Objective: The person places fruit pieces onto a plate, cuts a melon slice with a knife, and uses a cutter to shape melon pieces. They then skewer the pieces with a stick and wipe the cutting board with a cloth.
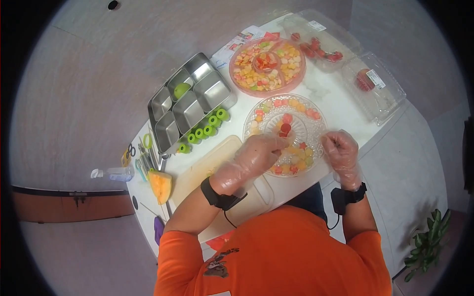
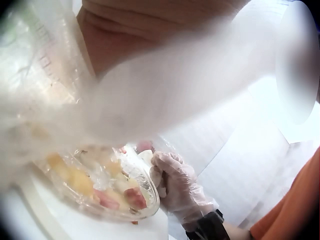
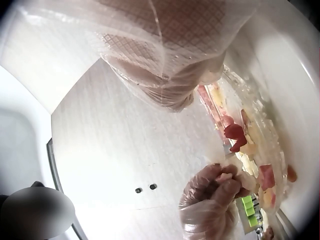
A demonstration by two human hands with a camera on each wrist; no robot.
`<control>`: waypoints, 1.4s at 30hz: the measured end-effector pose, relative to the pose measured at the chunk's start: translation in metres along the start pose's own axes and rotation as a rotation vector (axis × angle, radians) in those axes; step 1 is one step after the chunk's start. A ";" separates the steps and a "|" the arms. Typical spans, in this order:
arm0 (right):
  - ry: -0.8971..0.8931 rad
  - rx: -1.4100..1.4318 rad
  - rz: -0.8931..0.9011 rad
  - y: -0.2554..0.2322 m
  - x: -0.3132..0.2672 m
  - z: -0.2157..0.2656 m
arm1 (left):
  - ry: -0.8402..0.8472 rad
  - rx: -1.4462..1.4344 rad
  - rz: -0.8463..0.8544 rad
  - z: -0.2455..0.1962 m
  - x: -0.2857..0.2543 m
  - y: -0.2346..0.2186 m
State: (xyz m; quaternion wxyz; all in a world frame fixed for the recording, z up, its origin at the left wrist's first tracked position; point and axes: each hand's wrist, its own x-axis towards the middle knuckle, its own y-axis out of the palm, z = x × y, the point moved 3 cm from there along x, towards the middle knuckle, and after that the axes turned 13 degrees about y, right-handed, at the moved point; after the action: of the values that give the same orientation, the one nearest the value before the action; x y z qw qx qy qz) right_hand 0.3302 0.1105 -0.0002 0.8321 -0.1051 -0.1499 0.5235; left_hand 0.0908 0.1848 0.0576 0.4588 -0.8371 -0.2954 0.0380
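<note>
Held left hand [image 1: 257, 155] bent over plate [image 1: 307, 130], right hand [image 1: 342, 154] apart beside it, both curled. Couldn't tell whether gripping anything.

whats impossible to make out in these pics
Print on the stickers, head view: too small to read.
Paper, head view: pink tray covers part.
Plate, left wrist view: blurred glove hides part.
Right hand, head view: its curled fingers hide any small thing inside.
Left hand, right wrist view: its fingers cover what, if anything, they pinch.

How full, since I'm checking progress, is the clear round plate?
The clear plate is partly filled: fruit pieces line parts of its rim, while patches of patterned surface show bare.
</note>
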 end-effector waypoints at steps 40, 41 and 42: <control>0.016 0.027 0.002 -0.001 -0.001 -0.001 | 0.023 0.210 0.181 -0.008 -0.001 0.007; 0.016 0.026 0.001 -0.002 -0.001 -0.002 | 0.018 0.232 0.191 -0.010 0.000 0.006; 0.009 0.024 0.002 -0.002 0.000 -0.002 | 0.014 0.254 0.201 -0.013 0.002 0.005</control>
State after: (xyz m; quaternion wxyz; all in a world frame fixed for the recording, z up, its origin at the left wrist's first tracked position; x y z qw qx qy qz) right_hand 0.3321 0.1094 -0.0020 0.8335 -0.0978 -0.1398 0.5255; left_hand 0.0985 0.1742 0.0615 0.5571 -0.7978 -0.2000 0.1149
